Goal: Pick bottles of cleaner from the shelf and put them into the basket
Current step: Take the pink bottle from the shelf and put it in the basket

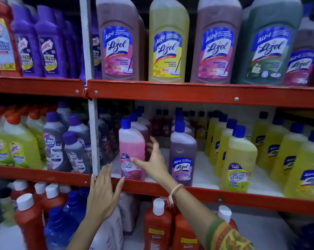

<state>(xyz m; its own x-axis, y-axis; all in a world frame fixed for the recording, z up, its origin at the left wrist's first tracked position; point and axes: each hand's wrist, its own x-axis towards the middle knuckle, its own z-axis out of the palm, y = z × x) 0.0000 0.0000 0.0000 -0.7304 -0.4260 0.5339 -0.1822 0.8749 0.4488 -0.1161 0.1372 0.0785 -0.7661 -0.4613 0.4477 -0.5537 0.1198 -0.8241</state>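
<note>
Red shelf (188, 95) racks packed with cleaner bottles, viewed close from the head camera. On the middle shelf, front edge, just right of the white post (93, 134): pink bottle (131, 145), upright, blue cap, "Bactin" label low on its front. Right hand (152, 162) open at the pink bottle's right side, thumb tip touching the label, fingers spread and curling toward the back of the bottle, not closed around it. Left hand (103, 193) lower, open and spread, palm toward the shelf lip, fingertips near the bottle's base on its left side; contact with the bottle not clear. Thread bracelet (174, 194) on the right wrist, patterned sleeve (228, 237) at the lower edge. Just right of the pink bottle, a gap, then a purple Lizol bottle (183, 156), upright; farther right, rows of yellow bottles (239, 159). Top shelf: large Lizol bottles (168, 42) in pink, yellow and green. Left bay: purple Harpic bottles (49, 46) above, green and grey ones below. Bottom shelf: red bottles (157, 226) with white caps, and blue ones. Basket out of view.
</note>
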